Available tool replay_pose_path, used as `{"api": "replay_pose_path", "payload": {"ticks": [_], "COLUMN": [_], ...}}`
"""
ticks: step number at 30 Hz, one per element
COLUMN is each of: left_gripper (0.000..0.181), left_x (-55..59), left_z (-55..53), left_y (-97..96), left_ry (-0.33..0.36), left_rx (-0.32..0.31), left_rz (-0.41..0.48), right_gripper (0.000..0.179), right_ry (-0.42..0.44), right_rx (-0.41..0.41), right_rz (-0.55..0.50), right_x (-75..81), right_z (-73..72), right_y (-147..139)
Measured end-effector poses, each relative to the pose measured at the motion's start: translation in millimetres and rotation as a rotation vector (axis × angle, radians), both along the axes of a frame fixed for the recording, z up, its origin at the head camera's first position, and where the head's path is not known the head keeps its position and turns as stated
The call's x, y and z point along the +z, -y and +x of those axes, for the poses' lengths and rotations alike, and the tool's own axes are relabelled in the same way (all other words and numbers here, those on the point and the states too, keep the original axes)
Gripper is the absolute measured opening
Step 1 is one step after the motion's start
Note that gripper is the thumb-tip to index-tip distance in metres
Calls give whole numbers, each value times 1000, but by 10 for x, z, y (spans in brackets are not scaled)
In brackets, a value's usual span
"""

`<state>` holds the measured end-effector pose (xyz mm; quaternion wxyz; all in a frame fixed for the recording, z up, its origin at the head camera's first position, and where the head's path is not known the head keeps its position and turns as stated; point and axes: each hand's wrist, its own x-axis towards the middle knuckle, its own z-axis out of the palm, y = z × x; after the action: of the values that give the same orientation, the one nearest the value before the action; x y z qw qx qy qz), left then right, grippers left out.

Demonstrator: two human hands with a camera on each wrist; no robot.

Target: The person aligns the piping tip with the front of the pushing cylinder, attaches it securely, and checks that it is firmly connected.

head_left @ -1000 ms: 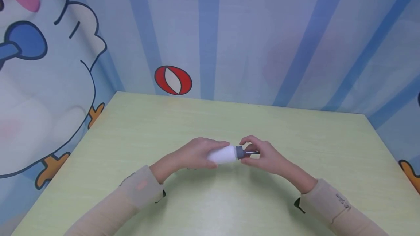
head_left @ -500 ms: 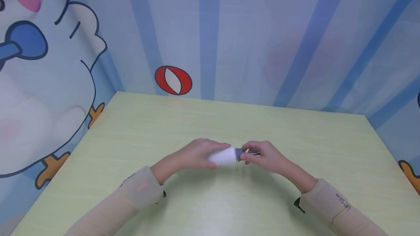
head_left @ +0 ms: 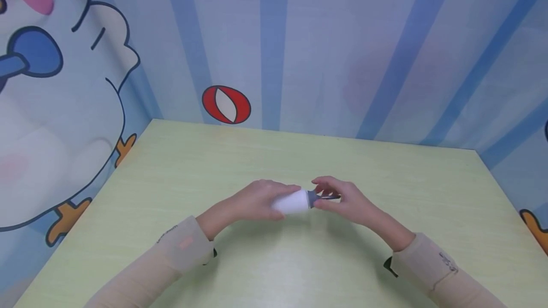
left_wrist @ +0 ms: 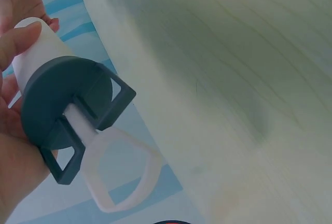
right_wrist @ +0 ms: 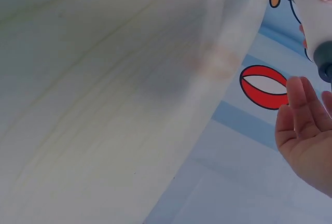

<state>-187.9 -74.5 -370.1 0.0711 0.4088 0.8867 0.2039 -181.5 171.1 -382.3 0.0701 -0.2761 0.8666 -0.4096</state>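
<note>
Both hands are around a white-barrelled icing syringe (head_left: 293,202), held sideways above the table. My left hand (head_left: 257,201) grips the barrel. In the left wrist view, its back end shows a dark green flange (left_wrist: 62,102) with two finger loops and a white plunger ring (left_wrist: 122,169); the left hand hides this end in the head view. At the other end are a grey collar (head_left: 311,198) and a thin, shiny nozzle (head_left: 329,197). My right hand (head_left: 348,203) is around the nozzle, fingers extended and spread beside the collar; exact contact is unclear.
A pale yellow-green table (head_left: 214,156) lies beneath both hands. Blue striped cloth (head_left: 325,51) with cartoon prints rises behind it, and more printed cloth (head_left: 64,108) stands at the left side.
Half a second ago my right fingers and thumb pinched the grey collar; now the index finger has lifted and the fingers have spread. The left hand keeps its hold on the barrel.
</note>
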Motion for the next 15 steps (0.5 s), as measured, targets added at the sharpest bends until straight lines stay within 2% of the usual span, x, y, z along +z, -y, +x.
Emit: {"api": "replay_pose_path", "payload": {"ticks": [3, 8, 15], "left_gripper": [63, 63, 62], "left_x": [-7, -6, -4], "left_z": [-8, -10, -7], "left_y": [1, -4, -16], "left_ry": [4, 31, 28], "left_rx": [7, 10, 6], "left_rz": [-5, 1, -3], "right_gripper": [41, 26, 26], "right_ry": [-39, -73, -95], "right_rx": [19, 47, -8], "right_rz": [-43, -98, -83], "right_x": [3, -14, -15], "right_z": [15, 29, 32], "right_y": [10, 31, 34]}}
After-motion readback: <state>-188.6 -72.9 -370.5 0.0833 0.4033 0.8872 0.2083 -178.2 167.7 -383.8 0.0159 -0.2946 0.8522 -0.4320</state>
